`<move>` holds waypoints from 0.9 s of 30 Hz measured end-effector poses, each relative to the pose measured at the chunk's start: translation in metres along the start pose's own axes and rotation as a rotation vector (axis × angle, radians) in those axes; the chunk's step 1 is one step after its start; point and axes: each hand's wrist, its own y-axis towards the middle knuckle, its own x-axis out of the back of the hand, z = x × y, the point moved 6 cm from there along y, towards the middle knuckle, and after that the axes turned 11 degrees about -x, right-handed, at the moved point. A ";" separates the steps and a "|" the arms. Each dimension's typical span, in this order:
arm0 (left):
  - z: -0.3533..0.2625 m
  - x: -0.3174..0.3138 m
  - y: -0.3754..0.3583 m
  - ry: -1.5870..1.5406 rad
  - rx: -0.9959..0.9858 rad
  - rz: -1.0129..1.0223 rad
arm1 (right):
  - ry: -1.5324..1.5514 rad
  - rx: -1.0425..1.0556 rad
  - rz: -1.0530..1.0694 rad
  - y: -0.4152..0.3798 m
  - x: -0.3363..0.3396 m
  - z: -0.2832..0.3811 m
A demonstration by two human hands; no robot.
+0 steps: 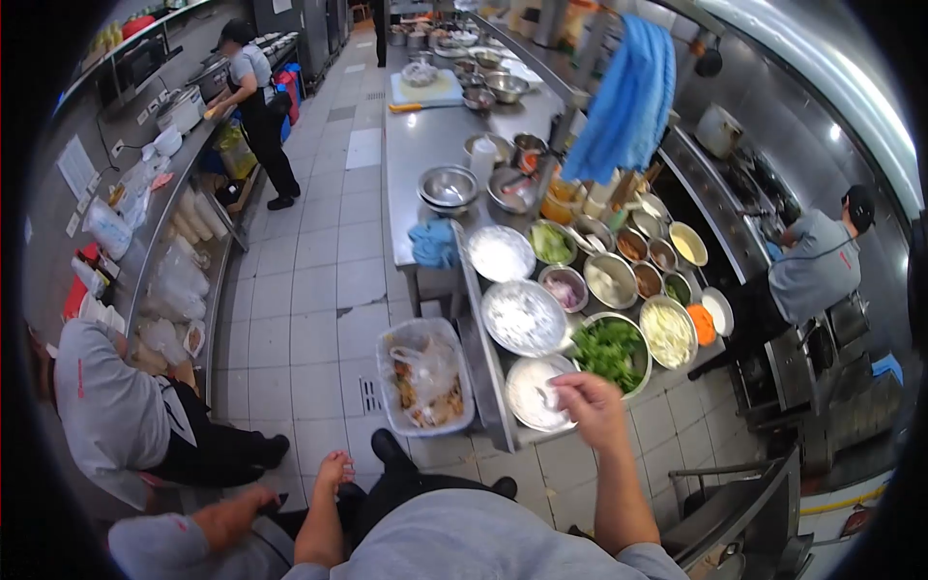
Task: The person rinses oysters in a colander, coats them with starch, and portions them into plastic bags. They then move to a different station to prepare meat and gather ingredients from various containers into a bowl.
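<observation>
Over a metal bowl of white powder (530, 410) at the counter's near corner, my right hand (592, 406) has its fingers pinched on what looks like a small metal spoon (543, 395), whose end is in the powder. My left hand (335, 472) hangs low beside my body, fingers loosely curled and apart, holding nothing that I can see. Behind the powder bowl sit a larger bowl of white powder (524, 317) and a third white-filled bowl (501, 253). To the right of them is a bowl of green leaves (609, 353).
Below the counter's left edge stands a waste bin (467, 391) with scraps and plastic. Small ingredient bowls and a bowl of pale shreds (667, 332) crowd the right. A blue towel (623, 101) hangs above. Co-workers stand left and right, one person (184, 541) close by my left hand.
</observation>
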 end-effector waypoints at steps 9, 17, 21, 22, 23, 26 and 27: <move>-0.087 0.114 0.116 0.300 -0.062 0.092 | -0.382 0.197 0.222 0.173 -0.311 -0.031; -0.175 0.200 0.126 -0.071 -0.171 -0.088 | -0.707 0.141 -0.172 0.370 -0.286 -0.028; -0.183 0.228 0.135 -0.102 -0.155 -0.079 | -0.851 -0.071 -0.318 0.435 -0.267 -0.049; -0.180 0.235 0.143 -0.115 -0.135 -0.104 | -0.855 -0.073 -0.325 0.450 -0.266 -0.061; -0.180 0.241 0.152 -0.129 -0.119 -0.132 | -0.902 -0.084 -0.380 0.466 -0.264 -0.075; -0.194 0.240 0.185 -0.142 -0.115 -0.113 | -0.908 -0.119 -0.460 0.475 -0.279 -0.079; -0.202 0.236 0.198 -0.140 -0.123 -0.092 | -0.868 -0.152 -0.481 0.471 -0.284 -0.081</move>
